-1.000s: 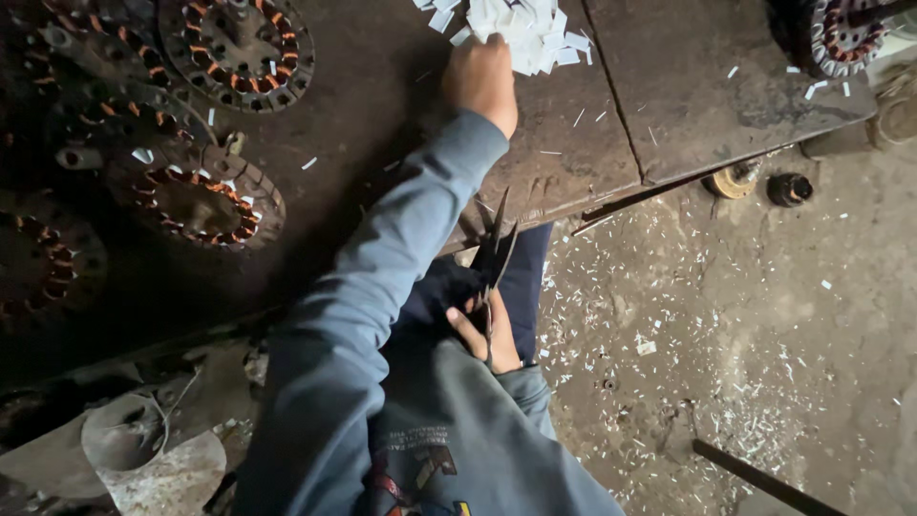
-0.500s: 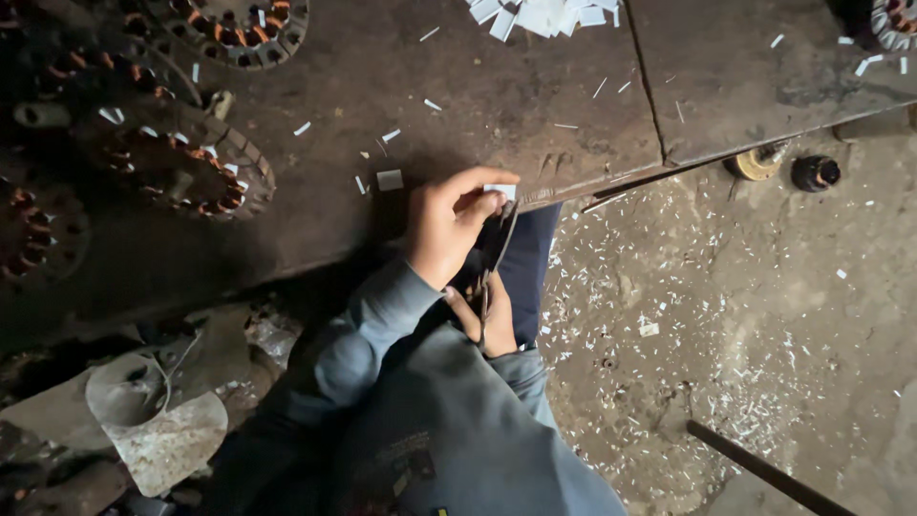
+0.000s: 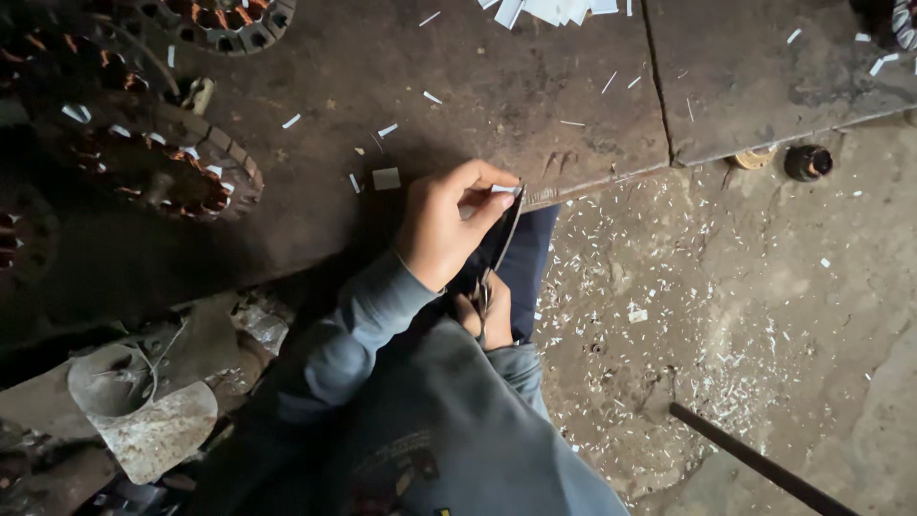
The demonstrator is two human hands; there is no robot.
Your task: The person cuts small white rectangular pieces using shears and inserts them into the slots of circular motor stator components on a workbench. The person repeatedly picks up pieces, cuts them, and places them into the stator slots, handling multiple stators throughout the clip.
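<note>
Fingers [image 3: 478, 196] of the left hand [image 3: 444, 225] are pinched on a small white paper strip [image 3: 504, 189], held just at the edge of the dark rusty metal worktop [image 3: 535, 96]. Below them, the right hand [image 3: 489, 311] is closed around the handles of dark metal scissors [image 3: 501, 244], blades raised to the strip. Up and left of the fingers, a round copper-wound motor stator [image 3: 167, 177] is seen, and white paper scraps [image 3: 549, 10] are heaped well above.
</note>
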